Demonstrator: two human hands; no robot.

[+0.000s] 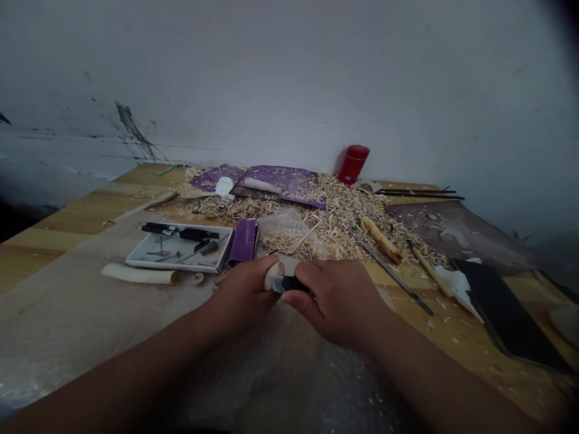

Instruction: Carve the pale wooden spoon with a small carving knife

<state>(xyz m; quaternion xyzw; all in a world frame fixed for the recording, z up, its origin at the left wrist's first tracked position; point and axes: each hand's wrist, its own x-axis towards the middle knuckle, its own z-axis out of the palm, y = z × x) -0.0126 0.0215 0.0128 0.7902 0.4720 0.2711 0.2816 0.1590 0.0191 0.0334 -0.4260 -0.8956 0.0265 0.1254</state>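
In the head view my left hand (246, 289) is wrapped round a pale piece of wood (273, 276), whose rounded end shows beside the thumb. My right hand (341, 298) grips the black handle of a knife (294, 284). The short blade lies against the end of the wood, between the two hands. Most of the wood is hidden inside my left hand. Just beyond the hands are a purple box (244, 241) and a heap of wood shavings (335, 208).
A white tray (181, 265) of small tools and a pale stick (136, 274) lie at the left. Rightward are a metal file (395, 277), a wooden stick (382, 239) and a black phone (509, 313). Against the wall leans a red canister (353, 164).
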